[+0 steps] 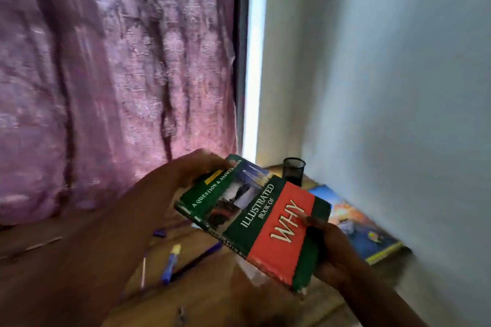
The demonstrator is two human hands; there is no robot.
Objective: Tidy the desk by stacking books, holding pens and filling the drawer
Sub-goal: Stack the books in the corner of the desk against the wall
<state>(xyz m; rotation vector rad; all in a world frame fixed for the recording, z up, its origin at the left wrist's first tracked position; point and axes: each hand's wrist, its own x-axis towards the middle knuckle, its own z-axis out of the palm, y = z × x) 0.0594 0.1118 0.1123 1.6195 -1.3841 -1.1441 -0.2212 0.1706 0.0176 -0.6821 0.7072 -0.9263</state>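
A green and red book titled "Illustrated Book of Why" (255, 218) is held in the air above the wooden desk (212, 295). My left hand (196, 167) grips its far top corner. My right hand (334, 249) holds its near right edge, thumb on the cover. A blue picture book (364, 228) lies flat on the desk against the wall. A black mesh pen holder (293, 170) stands in the far corner. Several blue pens (172, 263) lie loose on the desk under my left forearm.
A pink patterned curtain (114, 74) hangs at the left behind the desk. A pale wall (398, 87) bounds the desk on the right. A bright strip of window frame (253, 61) runs between them.
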